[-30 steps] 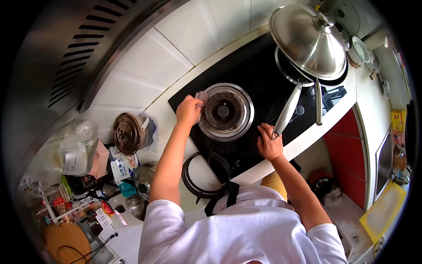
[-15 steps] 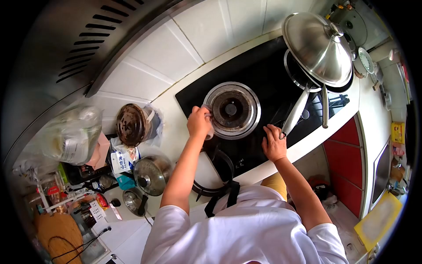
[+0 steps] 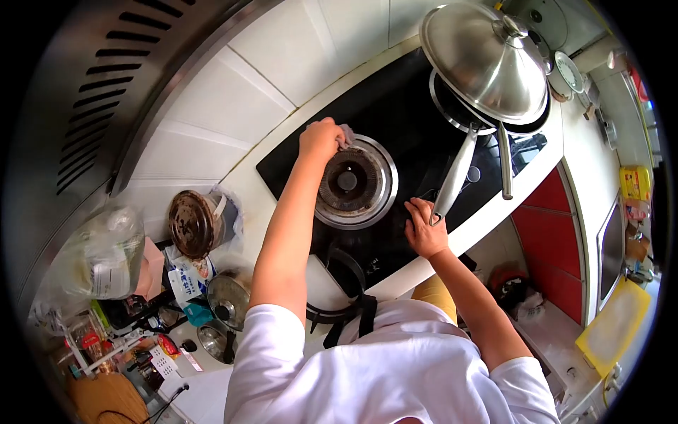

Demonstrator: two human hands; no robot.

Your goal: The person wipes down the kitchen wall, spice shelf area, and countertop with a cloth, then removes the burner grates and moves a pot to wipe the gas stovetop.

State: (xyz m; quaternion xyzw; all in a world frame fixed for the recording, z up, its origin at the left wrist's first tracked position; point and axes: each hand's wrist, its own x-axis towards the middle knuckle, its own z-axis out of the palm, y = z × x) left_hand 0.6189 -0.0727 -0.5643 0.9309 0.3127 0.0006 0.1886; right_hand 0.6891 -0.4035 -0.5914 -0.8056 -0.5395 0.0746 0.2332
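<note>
My left hand point(image 3: 321, 141) is closed around a greyish-pink cloth point(image 3: 345, 136). It presses the cloth to the upper-left rim of the round gas burner point(image 3: 360, 203). The burner's metal rings look brown and stained around the dark centre. My right hand point(image 3: 426, 227) lies on the black glass cooktop point(image 3: 408, 113) by its front edge, fingers stretched out, beside the tip of a long metal pan handle point(image 3: 455, 180). A black pan-support ring point(image 3: 344, 311) sits at the cooktop's front left corner, partly over the white counter.
A wok with a domed steel lid point(image 3: 487, 67) covers the far right burner. Left of the cooktop are a brown-stained lid on a pot point(image 3: 191, 225), a glass lid point(image 3: 229, 297) and a bagged bundle point(image 3: 102, 254). The range hood point(image 3: 63, 92) overhangs the upper left.
My left hand has moved the cloth from the burner's left side up to its upper-left rim. My right hand stays on the cooktop near the pan handle. The camera view has shifted slightly.
</note>
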